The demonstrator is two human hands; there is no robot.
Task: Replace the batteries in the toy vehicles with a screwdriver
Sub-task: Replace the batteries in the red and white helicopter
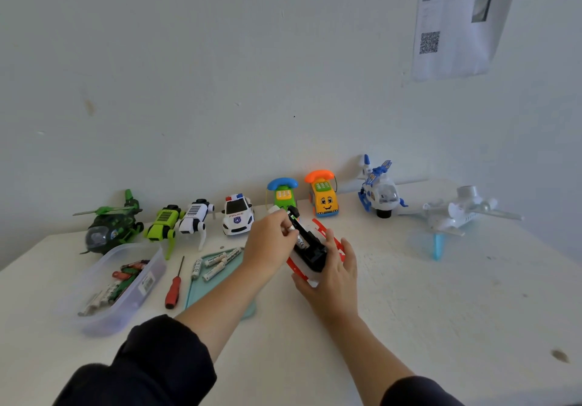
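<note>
At a white table (441, 295) against a pale wall, my right hand (333, 275) steadies an upturned red-and-white toy vehicle (310, 256), fingers spread along its far side and thumb hooked under its near end, the black battery bay facing up. My left hand (271, 245) pinches a battery (292, 232) between thumb and fingertips at the bay's far left edge (how far it sits in the bay, I cannot tell). The red-handled screwdriver (174, 284) lies on the table to the left, between a clear plastic tub (119, 289) of mixed batteries and a teal tray (201, 286) carrying several white batteries (217, 264). Along the wall stands a row of toys: green helicopter (110, 224), green robot dog (165, 221), white robot dog (198, 216), police car (236, 215), two telephone cars (322, 194), blue-and-white helicopter (379, 189), white plane (463, 213)
</note>
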